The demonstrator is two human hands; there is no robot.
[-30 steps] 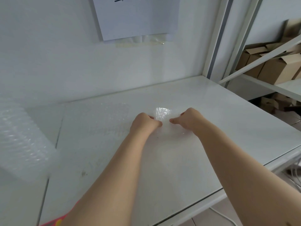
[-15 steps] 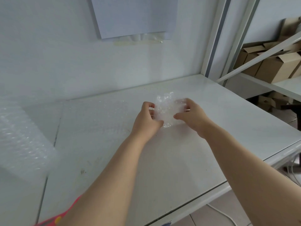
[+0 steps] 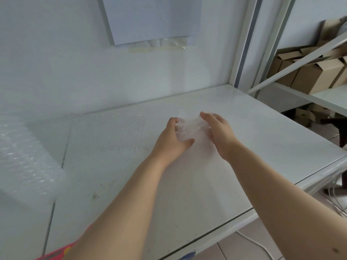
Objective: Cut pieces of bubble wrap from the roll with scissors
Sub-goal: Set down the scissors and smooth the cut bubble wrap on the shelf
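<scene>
A small clear piece of bubble wrap (image 3: 189, 126) is held a little above the white table (image 3: 262, 139), bunched between both hands. My left hand (image 3: 172, 141) grips its left side with thumb and fingers. My right hand (image 3: 217, 132) holds its right side, fingers curled over the top. The big roll of bubble wrap (image 3: 24, 158) lies at the far left, and a sheet from it (image 3: 105, 136) lies flat on the table toward my hands. No scissors are in sight.
A paper sheet (image 3: 154, 17) hangs on the wall above the table. Metal shelving with cardboard boxes (image 3: 315, 76) stands to the right. A red object (image 3: 54, 255) pokes in at the bottom left edge. White cables (image 3: 336, 199) hang beyond the table's right corner.
Both hands went from pressing the piece flat on the table to lifting and bunching it between them, moving slightly further back.
</scene>
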